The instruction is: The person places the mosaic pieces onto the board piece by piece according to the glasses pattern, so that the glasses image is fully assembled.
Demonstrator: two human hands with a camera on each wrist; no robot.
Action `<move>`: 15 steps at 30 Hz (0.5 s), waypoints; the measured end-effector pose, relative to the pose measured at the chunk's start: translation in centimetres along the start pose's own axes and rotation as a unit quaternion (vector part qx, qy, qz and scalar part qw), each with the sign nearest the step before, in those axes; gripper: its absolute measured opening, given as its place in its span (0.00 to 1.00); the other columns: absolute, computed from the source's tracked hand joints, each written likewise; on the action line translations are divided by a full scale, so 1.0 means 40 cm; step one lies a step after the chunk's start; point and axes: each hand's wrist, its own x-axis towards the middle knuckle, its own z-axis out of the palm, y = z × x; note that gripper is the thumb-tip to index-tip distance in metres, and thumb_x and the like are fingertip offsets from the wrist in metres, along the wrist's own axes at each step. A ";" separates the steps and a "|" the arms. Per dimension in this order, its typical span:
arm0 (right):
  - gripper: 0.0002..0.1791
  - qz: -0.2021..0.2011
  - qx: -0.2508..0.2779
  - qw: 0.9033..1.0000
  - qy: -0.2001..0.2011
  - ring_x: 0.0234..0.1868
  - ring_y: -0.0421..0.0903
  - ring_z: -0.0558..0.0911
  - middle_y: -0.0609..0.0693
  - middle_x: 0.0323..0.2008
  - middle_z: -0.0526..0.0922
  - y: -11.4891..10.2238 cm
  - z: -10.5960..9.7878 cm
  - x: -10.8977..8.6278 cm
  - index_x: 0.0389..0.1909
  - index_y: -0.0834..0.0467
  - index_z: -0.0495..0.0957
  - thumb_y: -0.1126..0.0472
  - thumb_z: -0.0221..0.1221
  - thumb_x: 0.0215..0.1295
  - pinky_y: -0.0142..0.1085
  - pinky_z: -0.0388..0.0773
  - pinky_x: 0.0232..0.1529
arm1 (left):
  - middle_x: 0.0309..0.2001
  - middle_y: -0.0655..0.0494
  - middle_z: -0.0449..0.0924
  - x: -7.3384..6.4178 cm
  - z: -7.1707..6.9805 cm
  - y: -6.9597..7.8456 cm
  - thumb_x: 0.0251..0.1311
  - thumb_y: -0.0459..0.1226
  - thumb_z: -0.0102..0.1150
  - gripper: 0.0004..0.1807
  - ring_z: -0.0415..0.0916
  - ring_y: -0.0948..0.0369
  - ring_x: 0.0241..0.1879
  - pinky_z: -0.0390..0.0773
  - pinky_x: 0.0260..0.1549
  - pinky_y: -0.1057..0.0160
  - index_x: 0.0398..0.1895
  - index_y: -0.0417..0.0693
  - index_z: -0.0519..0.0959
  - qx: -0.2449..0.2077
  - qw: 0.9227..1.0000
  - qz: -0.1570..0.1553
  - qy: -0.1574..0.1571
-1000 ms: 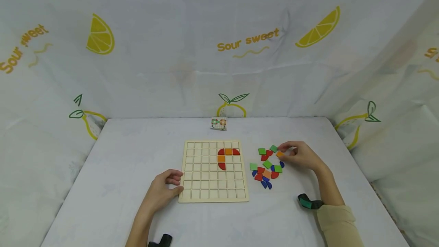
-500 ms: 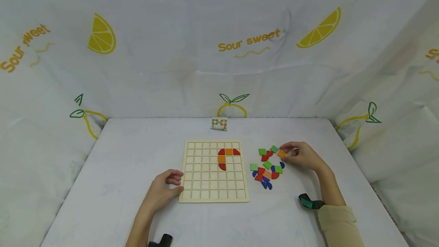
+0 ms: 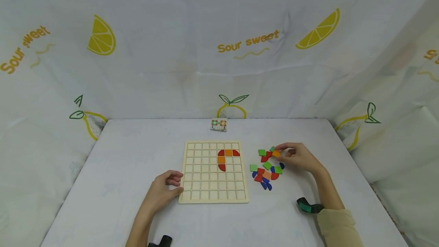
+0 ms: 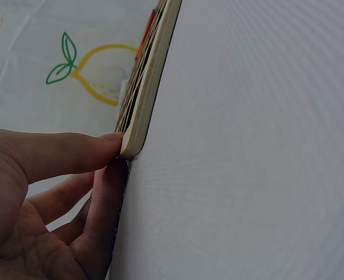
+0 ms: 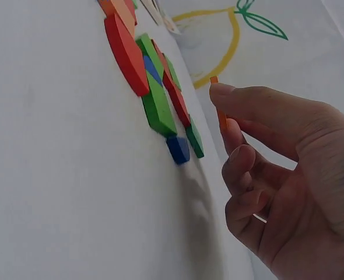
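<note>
A wooden grid board (image 3: 202,186) lies flat on the white table. Red quarter-round tiles (image 3: 222,167) and orange square tiles (image 3: 228,152) fill some cells at its upper right. My left hand (image 3: 164,186) is at the board's left edge, thumb and fingertips touching it; the left wrist view has the thumb (image 4: 73,154) right at the corner. My right hand (image 3: 298,157) pinches an orange square tile (image 5: 221,114) between thumb and index finger, raised over the loose tiles, the other fingers curled. Close by lie a green tile (image 3: 272,149) and a blue one (image 3: 282,166).
Right of the board is a spread of loose tiles: green squares (image 3: 253,167), red pieces (image 3: 275,176), blue pieces (image 3: 269,186) and another orange tile (image 3: 266,175). A small picture card (image 3: 218,124) stands at the table's back edge, before a lemon-print curtain (image 3: 161,87).
My right hand has moved slightly left with the orange tile, which now overlaps the green tile in the head view. My left hand and the board stay put.
</note>
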 end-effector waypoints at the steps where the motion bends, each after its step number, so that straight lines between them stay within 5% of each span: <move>1: 0.19 -0.004 0.001 1.000 -0.004 0.33 0.43 0.79 0.62 0.52 0.90 -0.009 0.005 0.002 0.57 0.62 0.87 0.59 0.73 0.68 0.28 0.79 0.35 | 0.45 0.51 0.86 0.000 0.000 -0.002 0.53 0.26 0.79 0.23 0.82 0.63 0.42 0.78 0.46 0.67 0.54 0.43 0.86 0.000 1.000 0.000 0.000; 15: 0.18 -0.051 0.005 0.998 -0.034 0.34 0.43 0.79 0.54 0.45 0.89 -0.128 0.091 0.035 0.54 0.58 0.88 0.59 0.75 0.66 0.29 0.78 0.31 | 0.44 0.52 0.86 0.001 0.003 -0.003 0.53 0.27 0.78 0.23 0.82 0.64 0.42 0.78 0.47 0.66 0.53 0.43 0.86 0.002 1.000 0.003 0.003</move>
